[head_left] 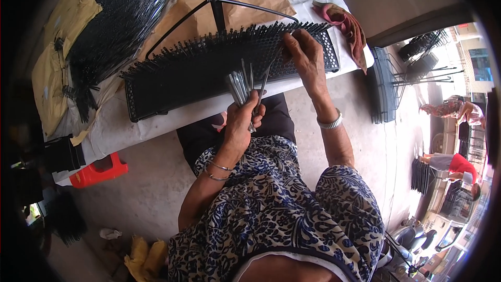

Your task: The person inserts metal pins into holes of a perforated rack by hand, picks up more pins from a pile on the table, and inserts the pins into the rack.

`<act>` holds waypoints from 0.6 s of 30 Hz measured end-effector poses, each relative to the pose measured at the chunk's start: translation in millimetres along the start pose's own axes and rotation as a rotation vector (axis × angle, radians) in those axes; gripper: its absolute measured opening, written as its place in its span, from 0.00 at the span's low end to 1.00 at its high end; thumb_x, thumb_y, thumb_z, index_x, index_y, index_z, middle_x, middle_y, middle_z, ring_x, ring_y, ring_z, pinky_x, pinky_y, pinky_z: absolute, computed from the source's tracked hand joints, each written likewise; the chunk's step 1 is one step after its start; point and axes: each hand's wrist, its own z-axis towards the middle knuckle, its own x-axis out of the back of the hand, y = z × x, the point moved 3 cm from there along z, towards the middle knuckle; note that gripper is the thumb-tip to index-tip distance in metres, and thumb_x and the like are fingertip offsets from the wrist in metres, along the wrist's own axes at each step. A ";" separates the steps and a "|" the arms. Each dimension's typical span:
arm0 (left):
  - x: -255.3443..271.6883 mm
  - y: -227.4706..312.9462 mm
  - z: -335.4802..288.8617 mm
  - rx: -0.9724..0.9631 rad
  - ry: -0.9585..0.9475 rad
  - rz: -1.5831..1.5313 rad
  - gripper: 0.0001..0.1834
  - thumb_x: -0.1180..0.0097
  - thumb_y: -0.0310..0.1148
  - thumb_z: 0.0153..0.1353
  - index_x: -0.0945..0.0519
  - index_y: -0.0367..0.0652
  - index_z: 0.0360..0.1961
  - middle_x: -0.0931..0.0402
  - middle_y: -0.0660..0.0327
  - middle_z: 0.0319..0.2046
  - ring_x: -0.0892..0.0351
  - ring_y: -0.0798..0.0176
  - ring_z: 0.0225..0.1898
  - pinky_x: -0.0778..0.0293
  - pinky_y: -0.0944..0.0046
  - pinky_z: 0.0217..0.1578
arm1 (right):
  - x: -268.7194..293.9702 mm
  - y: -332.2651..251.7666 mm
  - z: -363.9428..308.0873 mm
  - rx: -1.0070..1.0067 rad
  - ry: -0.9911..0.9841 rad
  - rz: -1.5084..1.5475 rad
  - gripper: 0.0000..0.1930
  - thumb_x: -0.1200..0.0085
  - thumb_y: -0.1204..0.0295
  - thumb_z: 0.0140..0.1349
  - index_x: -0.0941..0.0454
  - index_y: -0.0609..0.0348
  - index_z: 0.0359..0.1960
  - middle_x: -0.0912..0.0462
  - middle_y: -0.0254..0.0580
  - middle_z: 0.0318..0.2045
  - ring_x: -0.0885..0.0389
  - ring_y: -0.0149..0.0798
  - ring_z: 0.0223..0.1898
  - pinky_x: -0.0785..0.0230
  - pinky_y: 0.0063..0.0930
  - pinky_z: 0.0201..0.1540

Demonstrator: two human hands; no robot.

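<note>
A bundle of thin, shiny rods (239, 87) stands up from my left hand (245, 116), whose fingers are wrapped round their lower ends. Ahead of me a long black perforated metal rack (136, 105) lies along the table's near edge, with many thin dark rods sticking up through its far side. My right hand (305, 55) is over the right part of the rack, thumb and fingers pressed together at the row of rods. What it pinches is too small to make out. A black metal frame (218, 15) with spread legs rises behind the rack.
A big pile of thin dark rods (122, 18) lies at the far left of the white-covered table (112, 134). A reddish cloth (347, 28) hangs at its right corner. Below on the left is a red plastic stool (99, 171). Other people are off to the right.
</note>
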 end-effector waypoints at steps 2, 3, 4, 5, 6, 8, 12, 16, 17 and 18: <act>2.5 -1.3 -0.9 0.015 -0.005 0.025 0.18 0.46 0.45 0.67 0.21 0.39 0.44 0.26 0.64 0.23 0.37 0.76 0.19 0.42 0.75 0.19 | 18.9 1.3 11.6 0.225 0.224 -0.219 0.07 0.47 0.73 0.66 0.29 0.65 0.37 0.20 0.41 0.24 0.23 0.28 0.22 0.29 0.24 0.26; 0.6 0.1 -3.3 0.037 -0.007 0.037 0.19 0.47 0.44 0.67 0.21 0.39 0.49 0.27 0.65 0.24 0.37 0.76 0.21 0.42 0.75 0.20 | 23.3 -3.6 14.7 0.271 0.281 -0.247 0.07 0.47 0.74 0.66 0.30 0.65 0.39 0.20 0.42 0.24 0.22 0.30 0.23 0.29 0.25 0.27; -2.7 1.8 -5.1 0.029 -0.011 0.046 0.20 0.47 0.44 0.68 0.22 0.39 0.50 0.27 0.65 0.25 0.37 0.76 0.21 0.42 0.75 0.21 | 27.2 -10.3 16.9 0.318 0.337 -0.275 0.07 0.47 0.76 0.65 0.31 0.64 0.41 0.19 0.43 0.25 0.21 0.32 0.23 0.28 0.25 0.28; -3.5 0.6 -4.3 0.033 -0.015 0.047 0.20 0.47 0.44 0.68 0.22 0.39 0.50 0.27 0.65 0.25 0.37 0.76 0.21 0.42 0.75 0.21 | 29.8 -12.6 19.8 0.339 0.344 -0.319 0.09 0.48 0.77 0.65 0.33 0.63 0.43 0.19 0.44 0.26 0.19 0.34 0.24 0.27 0.26 0.29; -3.3 -0.7 -2.0 0.065 -0.009 0.019 0.20 0.48 0.44 0.68 0.22 0.39 0.50 0.27 0.65 0.25 0.37 0.76 0.21 0.42 0.75 0.21 | 31.8 -7.7 24.7 0.340 0.348 -0.321 0.09 0.48 0.77 0.65 0.33 0.63 0.43 0.19 0.44 0.26 0.19 0.34 0.24 0.27 0.26 0.29; 2.9 -7.4 3.5 0.109 0.016 -0.003 0.19 0.48 0.43 0.68 0.23 0.38 0.50 0.30 0.67 0.24 0.39 0.76 0.21 0.42 0.74 0.22 | 33.6 3.3 30.8 0.407 0.377 -0.376 0.08 0.48 0.78 0.64 0.33 0.63 0.42 0.18 0.45 0.27 0.18 0.34 0.24 0.26 0.28 0.29; -1.3 -4.0 1.5 0.046 -0.085 0.009 0.19 0.48 0.43 0.68 0.23 0.39 0.50 0.33 0.68 0.22 0.41 0.77 0.21 0.44 0.75 0.22 | 21.5 5.4 34.7 0.416 0.342 -0.388 0.09 0.47 0.77 0.64 0.35 0.62 0.40 0.18 0.45 0.28 0.16 0.38 0.25 0.26 0.31 0.27; -5.1 1.1 2.9 0.043 -0.064 -0.003 0.19 0.48 0.43 0.69 0.23 0.39 0.51 0.33 0.68 0.23 0.41 0.77 0.21 0.44 0.75 0.22 | 17.3 12.1 40.0 0.455 0.313 -0.409 0.08 0.47 0.77 0.64 0.35 0.60 0.39 0.18 0.45 0.27 0.16 0.39 0.25 0.27 0.30 0.26; -4.8 1.2 3.0 0.051 -0.075 0.007 0.19 0.48 0.43 0.69 0.23 0.39 0.51 0.32 0.68 0.23 0.42 0.77 0.21 0.44 0.75 0.22 | 17.5 12.2 40.4 0.454 0.312 -0.409 0.08 0.47 0.77 0.64 0.35 0.60 0.39 0.18 0.45 0.27 0.16 0.39 0.25 0.27 0.30 0.26; -4.2 0.5 2.4 0.060 -0.087 0.015 0.20 0.49 0.43 0.69 0.24 0.39 0.51 0.32 0.68 0.24 0.42 0.77 0.21 0.44 0.75 0.22 | 17.4 10.3 39.4 0.479 0.318 -0.426 0.08 0.47 0.77 0.64 0.35 0.60 0.39 0.18 0.44 0.27 0.16 0.40 0.25 0.27 0.30 0.26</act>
